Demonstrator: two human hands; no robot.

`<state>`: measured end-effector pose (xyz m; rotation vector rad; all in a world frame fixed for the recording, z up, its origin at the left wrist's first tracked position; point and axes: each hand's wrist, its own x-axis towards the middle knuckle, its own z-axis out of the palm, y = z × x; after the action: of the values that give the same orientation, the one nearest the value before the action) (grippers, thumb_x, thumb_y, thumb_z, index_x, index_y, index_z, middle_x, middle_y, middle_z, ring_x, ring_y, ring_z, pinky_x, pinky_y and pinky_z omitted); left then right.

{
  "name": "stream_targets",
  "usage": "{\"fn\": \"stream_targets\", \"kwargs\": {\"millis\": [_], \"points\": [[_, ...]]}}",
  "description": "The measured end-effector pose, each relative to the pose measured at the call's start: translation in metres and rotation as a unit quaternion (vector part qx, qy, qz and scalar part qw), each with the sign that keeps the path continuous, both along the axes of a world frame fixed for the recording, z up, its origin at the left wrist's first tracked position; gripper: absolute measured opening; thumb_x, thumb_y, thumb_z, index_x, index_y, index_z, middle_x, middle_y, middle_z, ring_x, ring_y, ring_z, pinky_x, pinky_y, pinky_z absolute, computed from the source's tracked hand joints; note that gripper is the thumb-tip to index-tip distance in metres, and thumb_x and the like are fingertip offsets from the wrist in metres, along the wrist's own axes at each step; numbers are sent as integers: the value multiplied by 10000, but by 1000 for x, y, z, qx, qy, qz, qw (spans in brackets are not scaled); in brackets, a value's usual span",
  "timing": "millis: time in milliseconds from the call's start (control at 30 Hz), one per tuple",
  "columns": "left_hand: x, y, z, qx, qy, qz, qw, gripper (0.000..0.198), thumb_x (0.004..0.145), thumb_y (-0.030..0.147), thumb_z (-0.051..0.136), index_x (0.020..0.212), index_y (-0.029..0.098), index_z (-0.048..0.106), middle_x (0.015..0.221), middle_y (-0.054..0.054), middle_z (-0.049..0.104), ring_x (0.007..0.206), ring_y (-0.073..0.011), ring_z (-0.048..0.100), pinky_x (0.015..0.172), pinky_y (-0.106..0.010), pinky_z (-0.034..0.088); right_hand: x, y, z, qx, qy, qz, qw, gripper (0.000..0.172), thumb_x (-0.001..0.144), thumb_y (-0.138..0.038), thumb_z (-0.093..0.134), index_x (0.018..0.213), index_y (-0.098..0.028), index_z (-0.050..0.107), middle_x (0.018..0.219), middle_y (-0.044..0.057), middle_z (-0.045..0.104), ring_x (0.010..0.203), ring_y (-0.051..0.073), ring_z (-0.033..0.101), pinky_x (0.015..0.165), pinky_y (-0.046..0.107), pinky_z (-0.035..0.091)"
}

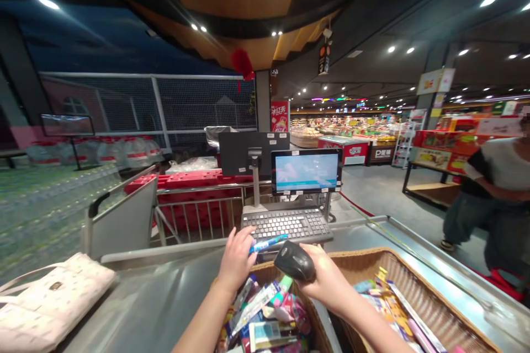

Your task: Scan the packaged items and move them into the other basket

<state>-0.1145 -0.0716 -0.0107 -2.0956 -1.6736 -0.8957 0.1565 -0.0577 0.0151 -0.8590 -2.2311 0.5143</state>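
Note:
My left hand (237,258) is at the keyboard's near left edge, with a slim blue packet (268,243) pinched at its thumb side. The packet points to the right, its exact kind too small to read. In my right hand (323,276) is a black handheld barcode scanner (295,261), its head close to the packet's right end. Just beyond both hands lies the black keyboard (285,225). Below them a wicker basket (321,314) is filled with small packaged goods (259,309), partly hidden by my forearms.
A second wicker basket (439,292) with packages stands at the right on the metal counter (165,298). A lit monitor (306,172) rises behind the keyboard. At the left lies a cream handbag (62,300). A person (492,176) stands beyond the counter at the right.

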Motion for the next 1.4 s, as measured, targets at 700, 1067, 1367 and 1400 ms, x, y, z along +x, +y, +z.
{"fn": "stream_targets", "kwargs": {"millis": [700, 1067, 1367, 1400], "points": [[-22, -41, -46, -83, -19, 22, 996, 113, 774, 134, 594, 821, 231, 560, 1351, -94, 621, 1280, -286, 554, 1165, -640, 271, 9, -25, -2, -35, -43, -10, 998, 345, 634, -110, 628, 954, -210, 709, 1049, 79, 723, 1093, 297, 628, 980, 442, 476], [-20, -59, -86, -249, 2, 123, 961, 266, 793, 243, 655, 1055, 198, 644, 1497, -206, 476, 1342, -357, 501, 1107, -669, 307, 35, -28, 0, -54, -8, -10, 998, 313, 641, -112, 625, 927, -220, 695, 1011, 60, 724, 1066, 285, 643, 971, 404, 496], [59, -12, -64, -138, 24, -81, 987, 273, 883, 313, 586, 1143, 243, 629, 1496, -145, 491, 1354, -318, 488, 1132, -649, 313, 124, -29, 19, -78, 23, -107, 991, 509, 678, -126, 630, 1181, -198, 640, 1170, 83, 713, 1061, 285, 666, 941, 395, 523], [75, -5, -62, -138, 28, -107, 984, 268, 879, 305, 594, 1137, 245, 630, 1496, -142, 492, 1362, -317, 478, 1134, -649, 311, 136, -29, 22, -79, 26, -119, 989, 502, 672, -122, 628, 1168, -198, 646, 1162, 82, 716, 1062, 289, 666, 950, 402, 521]]}}
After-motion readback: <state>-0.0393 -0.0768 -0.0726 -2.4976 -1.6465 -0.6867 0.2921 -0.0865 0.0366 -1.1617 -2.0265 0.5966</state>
